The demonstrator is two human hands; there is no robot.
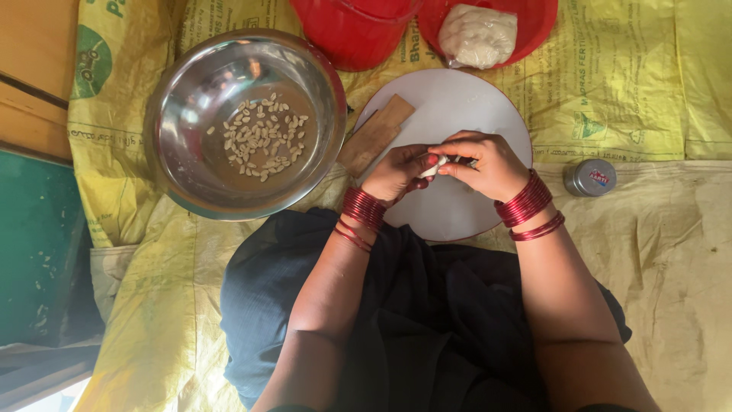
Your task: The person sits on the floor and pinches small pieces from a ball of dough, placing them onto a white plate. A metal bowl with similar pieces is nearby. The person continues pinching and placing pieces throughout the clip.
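Note:
My left hand (396, 174) and my right hand (482, 162) meet over a round white board (457, 103). Together their fingertips pinch a small white piece of dough (431, 168). Red bangles ring both wrists. A flat brown wooden strip (375, 134) lies on the board's left edge, just left of my left hand. A steel bowl (183, 99) to the left holds several small pale dough pieces (261, 137). A lump of white dough (478, 35) sits in a red dish (534, 23) beyond the board.
A red tub (351, 30) stands at the top centre. A small round metal tin (590, 177) sits right of the board. Yellow printed sacks (648, 84) cover the floor. My dark-clothed lap (412, 320) fills the foreground. A green surface (38, 244) lies at the left.

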